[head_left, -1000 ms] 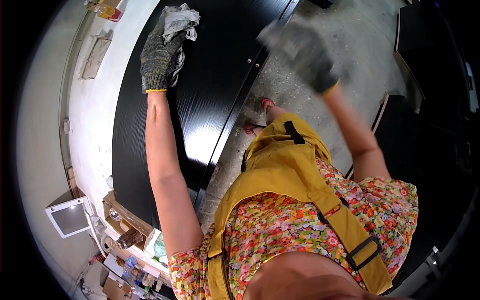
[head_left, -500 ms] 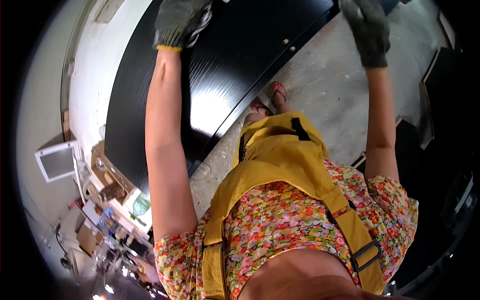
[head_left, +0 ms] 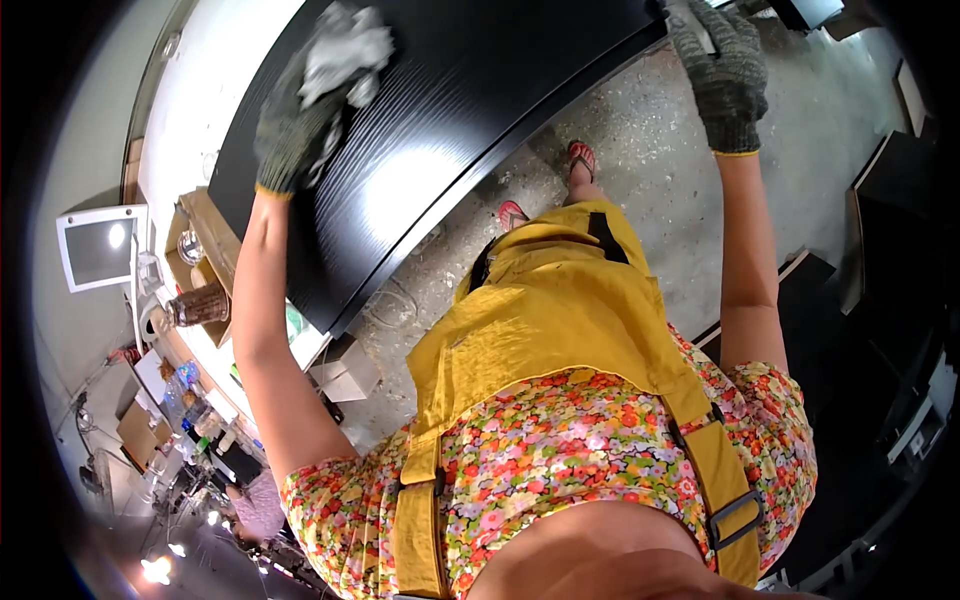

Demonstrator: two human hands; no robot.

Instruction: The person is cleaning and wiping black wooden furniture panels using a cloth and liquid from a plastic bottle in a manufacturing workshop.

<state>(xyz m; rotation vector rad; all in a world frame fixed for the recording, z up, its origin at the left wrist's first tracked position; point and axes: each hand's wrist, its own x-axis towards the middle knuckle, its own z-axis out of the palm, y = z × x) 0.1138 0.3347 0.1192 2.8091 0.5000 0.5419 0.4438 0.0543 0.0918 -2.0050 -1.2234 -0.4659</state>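
Grey-white rag (head_left: 345, 50) is in your left hand (head_left: 290, 130), on top of the black board (head_left: 480, 90). It sits toward the side of the black board that runs along the white wall (head_left: 235, 50). Your left fingers seem bent in around it, and a loose bit pokes out beside your palm. The tips are hidden, so you can't tell how hard they squeeze.

A second ago that hand was farther up the black board. Now it is closer to the end by the cardboard box (head_left: 212, 222). So the rag seems to be on a new patch, and it looks like you are rubbing along the top of the black board.

Your right hand (head_left: 722, 80) has changed place too. A second ago it was a blur over the floor (head_left: 650, 150), beside the black board. Now it is farther along the black board's long edge, away from your body. Something pale and thin shows by those fingers. You can't tell what it is, if the fingers are closed on it, or if they touch the black board.

Your red sandals (head_left: 513, 214) are farther apart than half a second ago, near the black board's long edge. That looks like a small step, so your reach over the black board may have shifted.
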